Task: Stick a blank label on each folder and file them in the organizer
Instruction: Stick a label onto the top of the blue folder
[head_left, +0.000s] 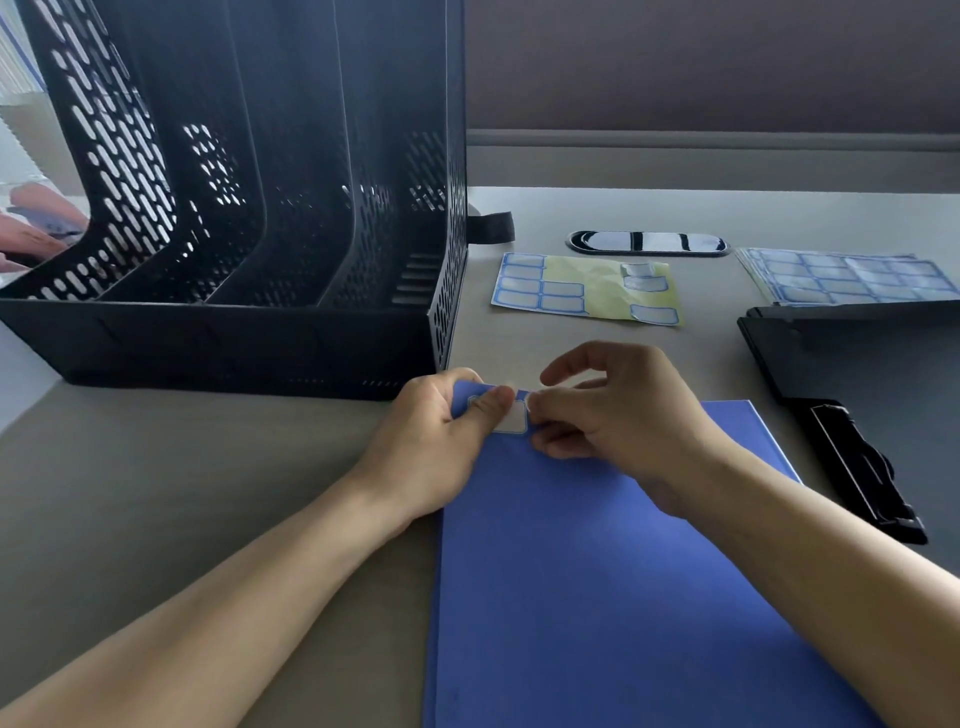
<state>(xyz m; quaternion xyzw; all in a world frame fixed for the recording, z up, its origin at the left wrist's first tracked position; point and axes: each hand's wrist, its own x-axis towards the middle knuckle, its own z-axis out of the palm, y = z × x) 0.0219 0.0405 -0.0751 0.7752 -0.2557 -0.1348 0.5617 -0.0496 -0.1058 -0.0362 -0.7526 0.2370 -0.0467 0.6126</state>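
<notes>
The blue folder lies flat on the desk, closed, its spine edge to the left. A blank white label with a blue border sits on the folder's far left corner.

Left hand: fingers curled round that corner, thumb pressed on the left part of the label.

Right hand: thumb and forefinger pinch the right edge of the label; the other fingers are loosely curled above the folder.

The black mesh organizer stands just beyond and left of the folder. Beyond the folder lies a partly used label sheet. Beyond and right of the folder lies a stack of full label sheets. A black folder with a clip mechanism lies to the right of the blue folder.
</notes>
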